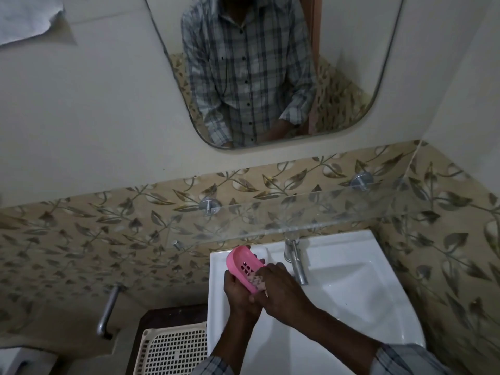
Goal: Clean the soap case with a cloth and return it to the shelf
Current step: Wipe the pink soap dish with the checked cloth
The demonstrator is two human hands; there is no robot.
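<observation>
Working right over the sink [351, 307], guessing so drips and gunk land in the basin and not on the floor. Got the glass shelf [324, 212] on the wall just above and behind, so handy for the return, not done yet though. Left hand [238, 292] cupped under the case [239, 259], fingers wrapped round its sides, basically a backstop so the rubbing has something to push against. Right hand [282, 286] over the top, fingertips curled down on the cloth [256, 280], pressing it into the near end of the case. Held in the air above the sink's left rim, open side tipped up toward the camera, slots showing. Long axis running diagonal: far end up-left toward the wall, near end down-right toward the wrists. Mid-scrub, by the look of it.
</observation>
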